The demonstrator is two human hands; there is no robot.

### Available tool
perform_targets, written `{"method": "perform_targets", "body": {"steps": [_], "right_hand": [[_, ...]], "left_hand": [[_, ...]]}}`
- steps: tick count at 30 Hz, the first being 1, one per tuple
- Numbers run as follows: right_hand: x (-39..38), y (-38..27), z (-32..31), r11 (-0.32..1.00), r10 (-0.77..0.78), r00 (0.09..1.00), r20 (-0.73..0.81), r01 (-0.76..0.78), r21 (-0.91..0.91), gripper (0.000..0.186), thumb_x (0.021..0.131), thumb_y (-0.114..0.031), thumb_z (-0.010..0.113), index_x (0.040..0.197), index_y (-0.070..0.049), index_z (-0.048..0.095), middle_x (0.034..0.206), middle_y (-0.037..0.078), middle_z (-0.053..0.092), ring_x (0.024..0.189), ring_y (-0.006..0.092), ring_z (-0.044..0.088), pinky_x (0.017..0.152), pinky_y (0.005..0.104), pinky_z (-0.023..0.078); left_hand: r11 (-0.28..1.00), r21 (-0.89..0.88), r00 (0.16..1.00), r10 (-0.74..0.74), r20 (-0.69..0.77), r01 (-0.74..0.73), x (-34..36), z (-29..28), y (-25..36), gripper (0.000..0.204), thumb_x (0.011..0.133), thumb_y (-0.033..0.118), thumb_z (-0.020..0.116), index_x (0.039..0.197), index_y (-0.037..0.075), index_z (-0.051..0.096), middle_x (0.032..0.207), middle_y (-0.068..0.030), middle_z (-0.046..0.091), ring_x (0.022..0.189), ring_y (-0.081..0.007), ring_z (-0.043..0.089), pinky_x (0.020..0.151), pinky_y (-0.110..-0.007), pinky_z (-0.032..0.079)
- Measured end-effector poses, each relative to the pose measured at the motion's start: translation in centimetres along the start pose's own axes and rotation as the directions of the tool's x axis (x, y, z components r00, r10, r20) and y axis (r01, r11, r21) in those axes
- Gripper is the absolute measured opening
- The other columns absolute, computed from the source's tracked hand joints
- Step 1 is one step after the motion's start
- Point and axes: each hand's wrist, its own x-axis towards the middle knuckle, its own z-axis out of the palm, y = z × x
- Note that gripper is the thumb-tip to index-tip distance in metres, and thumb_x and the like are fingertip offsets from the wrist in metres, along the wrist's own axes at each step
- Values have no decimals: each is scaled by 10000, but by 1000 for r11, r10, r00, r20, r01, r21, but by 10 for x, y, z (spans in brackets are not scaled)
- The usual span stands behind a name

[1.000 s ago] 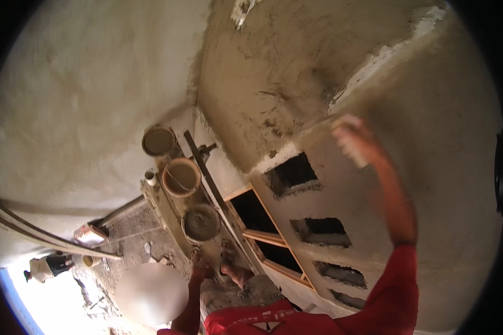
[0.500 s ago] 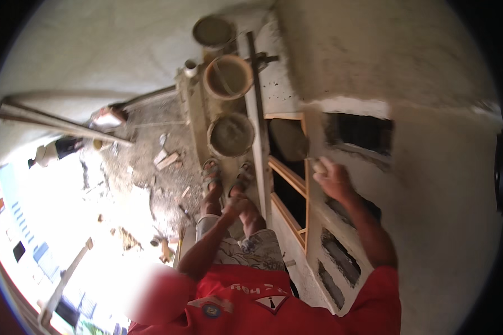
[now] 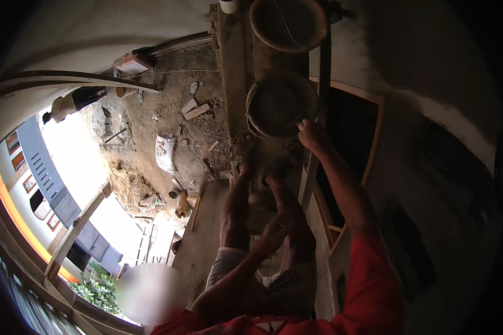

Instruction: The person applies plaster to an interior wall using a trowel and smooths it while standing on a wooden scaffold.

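Note:
My right hand (image 3: 313, 137) is closed at the near right edge of a round tub (image 3: 251, 109); what is in its fingers, if anything, is too small and dark to make out. I cannot tell whether it touches the rim. The tub holds a dark grey mass like mortar. Beyond it stands a second round tub (image 3: 258, 36), with a thin pale line across its inside. My left hand (image 3: 274, 231) is at my right knee, its fingers lost in shadow. My feet stand on a narrow plank platform (image 3: 236, 72) just short of the nearer tub.
Along the right runs an upright-looking timber (image 3: 323, 67) beside an orange-brown wooden frame (image 3: 369, 159) in the wall. Down to the left, rubble, broken bricks (image 3: 197, 111) and a white sack (image 3: 165, 153) lie on the ground. Another person (image 3: 67, 106) is at the far left.
My view has tilted and moved closer to the platform, and the picture is darker. My right hand has gone from beside the wooden frame to the nearer tub's edge. My left hand stays by my knee.

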Motion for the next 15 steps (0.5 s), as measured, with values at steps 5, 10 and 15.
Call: {"method": "perform_targets", "body": {"steps": [5,10,15], "right_hand": [[8,-27,32,978,25,994,-104,-3,207,441,816,-215,630,1219,-42,580,1050,217,659,986,382,637,848,448,518],[-20,10,56,970,7,987,-160,32,241,467,817,-228,636,1240,-41,568,1069,211,654,995,387,631,831,440,514],[-32,22,29,964,-12,991,-135,48,261,404,835,-202,633,1198,-39,566,1016,211,644,956,383,632,792,448,506]], "left_hand": [[1000,1,999,20,-44,-20,1,-10,7,305,909,128,531,1182,-7,522,1007,-67,572,976,-158,552,863,-290,436],[999,36,999,9,-48,-7,2,-19,3,351,903,125,555,1218,-20,506,1043,-93,583,1010,-157,553,871,-297,446],[1000,20,999,-24,-36,24,5,-14,16,332,928,134,532,1216,-32,525,1060,-102,598,980,-152,581,844,-299,471]]}}
